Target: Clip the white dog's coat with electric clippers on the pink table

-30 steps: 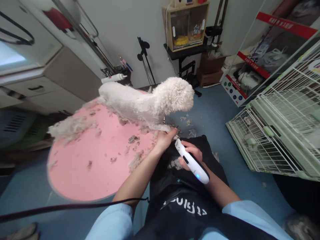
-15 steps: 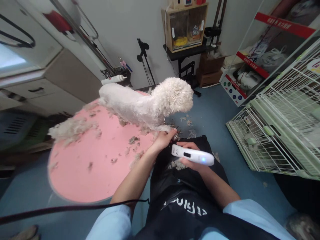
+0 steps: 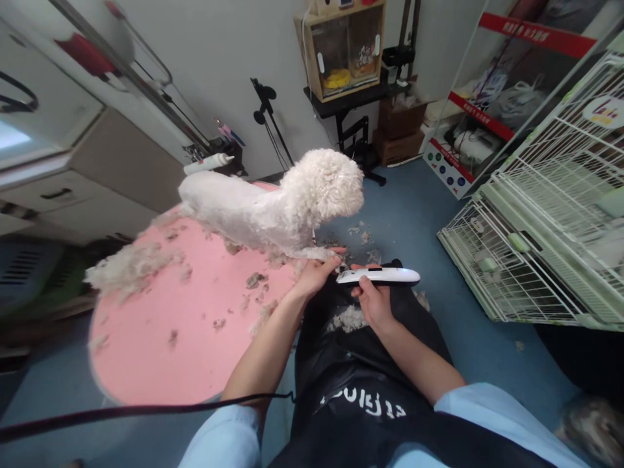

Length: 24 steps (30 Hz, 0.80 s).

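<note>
A white dog (image 3: 238, 205), its body clipped short and its head still curly, is on a round pink table (image 3: 160, 344). My left hand (image 3: 316, 274) is closed around one of its front legs, at the table's edge above my apron. In my right hand (image 3: 373, 299) is a white hair clipper (image 3: 385, 275), lying nearly level with its blade end pointing left, close to the paw. Whether the blade touches the paw I cannot tell. Cut fur (image 3: 348, 318) rests on my dark apron (image 3: 365, 364).
A heap of clipped fur (image 3: 129, 270) and loose tufts lie on the table. Wire cages (image 3: 536, 260) stand at right, beside a shelf with red strips (image 3: 472, 110). A dark cord (image 3: 146, 413) crosses at lower left. A wooden box (image 3: 344, 52) sits at the back.
The clipper has turned from a slant to nearly level and rolled onto its side, its blade nearer the paw. My left hand keeps its hold on the leg. The view has shifted slightly right.
</note>
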Each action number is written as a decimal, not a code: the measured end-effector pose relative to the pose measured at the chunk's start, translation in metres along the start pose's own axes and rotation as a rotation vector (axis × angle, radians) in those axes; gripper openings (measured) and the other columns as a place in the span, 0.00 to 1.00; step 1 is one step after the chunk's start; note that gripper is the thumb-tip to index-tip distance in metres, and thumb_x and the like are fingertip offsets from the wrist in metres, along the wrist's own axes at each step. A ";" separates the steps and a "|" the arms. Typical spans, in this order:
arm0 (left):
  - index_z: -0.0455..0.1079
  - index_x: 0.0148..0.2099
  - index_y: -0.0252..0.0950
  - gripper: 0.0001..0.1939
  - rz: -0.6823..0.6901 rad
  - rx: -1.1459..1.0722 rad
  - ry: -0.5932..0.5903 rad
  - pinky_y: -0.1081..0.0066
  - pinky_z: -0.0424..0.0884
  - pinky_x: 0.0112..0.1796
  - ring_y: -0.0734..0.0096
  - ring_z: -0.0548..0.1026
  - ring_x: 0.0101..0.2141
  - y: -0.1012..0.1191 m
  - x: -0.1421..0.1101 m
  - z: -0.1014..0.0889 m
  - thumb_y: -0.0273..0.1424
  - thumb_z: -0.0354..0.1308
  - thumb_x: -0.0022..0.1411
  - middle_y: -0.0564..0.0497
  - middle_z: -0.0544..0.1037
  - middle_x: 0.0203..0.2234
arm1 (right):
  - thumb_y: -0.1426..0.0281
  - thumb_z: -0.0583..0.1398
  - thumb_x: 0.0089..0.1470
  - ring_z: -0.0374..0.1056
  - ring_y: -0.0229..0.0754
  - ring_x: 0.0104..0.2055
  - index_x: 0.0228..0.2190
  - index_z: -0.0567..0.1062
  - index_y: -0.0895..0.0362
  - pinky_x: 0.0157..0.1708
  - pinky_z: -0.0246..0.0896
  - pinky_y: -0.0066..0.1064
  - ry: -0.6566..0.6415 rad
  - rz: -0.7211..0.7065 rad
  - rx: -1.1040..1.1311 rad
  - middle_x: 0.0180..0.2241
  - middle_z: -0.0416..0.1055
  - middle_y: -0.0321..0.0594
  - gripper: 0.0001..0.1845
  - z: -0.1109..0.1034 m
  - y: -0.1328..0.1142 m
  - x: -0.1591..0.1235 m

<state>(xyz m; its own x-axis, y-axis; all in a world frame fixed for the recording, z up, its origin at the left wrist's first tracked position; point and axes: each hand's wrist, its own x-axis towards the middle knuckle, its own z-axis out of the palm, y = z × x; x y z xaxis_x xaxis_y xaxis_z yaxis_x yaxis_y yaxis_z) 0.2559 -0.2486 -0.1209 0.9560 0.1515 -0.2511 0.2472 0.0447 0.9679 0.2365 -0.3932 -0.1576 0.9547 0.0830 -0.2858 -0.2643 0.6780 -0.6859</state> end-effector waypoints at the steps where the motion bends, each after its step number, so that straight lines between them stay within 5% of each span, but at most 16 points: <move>1: 0.77 0.47 0.33 0.26 0.000 -0.025 0.007 0.73 0.63 0.29 0.74 0.69 0.25 -0.002 0.000 0.001 0.44 0.67 0.49 0.53 0.75 0.25 | 0.62 0.72 0.38 0.65 0.31 0.20 0.39 0.68 0.51 0.20 0.65 0.25 -0.003 -0.016 0.006 0.36 0.79 0.33 0.27 0.001 0.002 -0.002; 18: 0.78 0.47 0.33 0.26 0.101 -0.139 0.108 0.73 0.61 0.30 0.76 0.67 0.26 -0.012 0.004 0.009 0.46 0.66 0.51 0.54 0.74 0.24 | 0.58 0.73 0.37 0.63 0.30 0.19 0.36 0.71 0.52 0.20 0.65 0.27 0.094 0.088 0.165 0.35 0.80 0.34 0.26 0.005 -0.011 0.003; 24: 0.76 0.47 0.32 0.28 0.101 -0.118 0.191 0.73 0.62 0.30 0.74 0.67 0.26 -0.007 0.003 0.018 0.48 0.64 0.51 0.54 0.73 0.25 | 0.54 0.73 0.35 0.66 0.31 0.22 0.39 0.69 0.50 0.26 0.70 0.30 0.044 -0.004 0.105 0.38 0.79 0.32 0.31 0.008 -0.005 0.001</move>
<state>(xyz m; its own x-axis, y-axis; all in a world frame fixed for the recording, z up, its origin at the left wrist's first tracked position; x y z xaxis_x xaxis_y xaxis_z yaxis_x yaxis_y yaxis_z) 0.2597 -0.2664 -0.1282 0.9250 0.3448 -0.1599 0.1207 0.1326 0.9838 0.2396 -0.3907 -0.1484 0.9481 0.0492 -0.3141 -0.2423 0.7515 -0.6136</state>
